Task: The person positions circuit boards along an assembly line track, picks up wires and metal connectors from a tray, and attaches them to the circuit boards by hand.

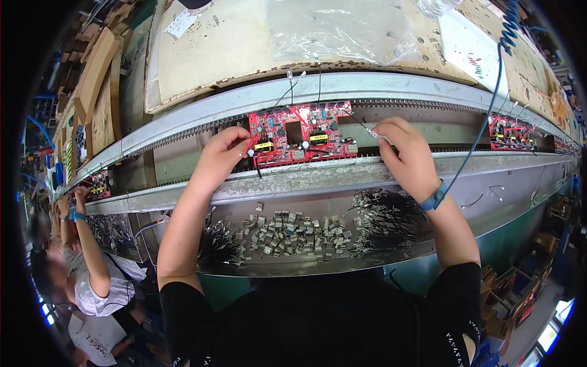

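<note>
A red circuit board (304, 136) with black and yellow parts lies across the conveyor rails in front of me. My left hand (226, 153) is closed at its left edge, thumb and fingers pinched by a bit of red; what they hold, if anything, I cannot make out. Beyond the board's right edge, my right hand (405, 153) pinches the pale end of a thin black wire (359, 123), which runs toward the board's upper right corner. More black wires (292, 92) with pale ends stick up from the board's far edge.
A metal tray below the rail holds a pile of small silver connectors (296, 235) between bundles of black wires (388, 223). Another red board (512, 133) sits farther right on the conveyor. A blue coiled cord (500, 55) hangs at right. A co-worker's arm (92, 260) reaches in at left.
</note>
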`<act>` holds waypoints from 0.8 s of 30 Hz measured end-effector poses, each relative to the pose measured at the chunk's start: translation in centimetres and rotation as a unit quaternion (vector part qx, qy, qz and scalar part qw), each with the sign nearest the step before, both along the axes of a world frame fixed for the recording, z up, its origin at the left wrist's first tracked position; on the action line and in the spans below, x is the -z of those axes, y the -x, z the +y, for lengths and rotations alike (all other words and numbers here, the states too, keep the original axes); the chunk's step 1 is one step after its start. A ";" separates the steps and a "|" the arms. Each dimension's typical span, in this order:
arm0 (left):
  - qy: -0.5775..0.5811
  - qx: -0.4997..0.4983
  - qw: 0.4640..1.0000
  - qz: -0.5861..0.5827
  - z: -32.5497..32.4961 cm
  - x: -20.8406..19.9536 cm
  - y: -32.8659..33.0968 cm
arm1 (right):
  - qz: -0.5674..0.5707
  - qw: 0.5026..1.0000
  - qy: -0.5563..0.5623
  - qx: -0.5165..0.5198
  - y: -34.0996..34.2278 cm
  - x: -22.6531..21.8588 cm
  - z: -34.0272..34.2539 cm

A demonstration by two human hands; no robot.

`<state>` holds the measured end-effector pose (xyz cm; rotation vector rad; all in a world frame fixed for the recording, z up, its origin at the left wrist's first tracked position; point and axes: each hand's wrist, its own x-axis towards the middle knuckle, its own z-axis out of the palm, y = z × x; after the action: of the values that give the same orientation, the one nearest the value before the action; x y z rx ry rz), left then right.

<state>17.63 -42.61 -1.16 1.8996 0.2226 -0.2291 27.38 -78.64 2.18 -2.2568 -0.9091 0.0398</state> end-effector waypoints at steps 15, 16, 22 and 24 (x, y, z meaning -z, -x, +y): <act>0.023 0.022 0.998 0.053 0.5 0.6 -0.2 | 0.014 0.994 0.100 -0.051 1.5 -0.8 1.0; 0.023 0.017 0.998 0.053 0.5 0.5 -0.1 | 0.013 0.992 0.111 -0.052 1.5 -0.9 1.0; 0.060 0.018 0.997 0.050 0.2 0.2 0.0 | 0.020 0.990 0.130 -0.051 1.7 -0.9 1.5; 0.064 0.018 0.997 0.046 0.4 0.3 -0.1 | 0.021 0.990 0.133 -0.050 1.6 -1.0 1.6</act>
<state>17.68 -42.26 -1.48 1.7697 0.2302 -0.3488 25.73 -77.02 3.15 -2.4418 -1.0452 0.2661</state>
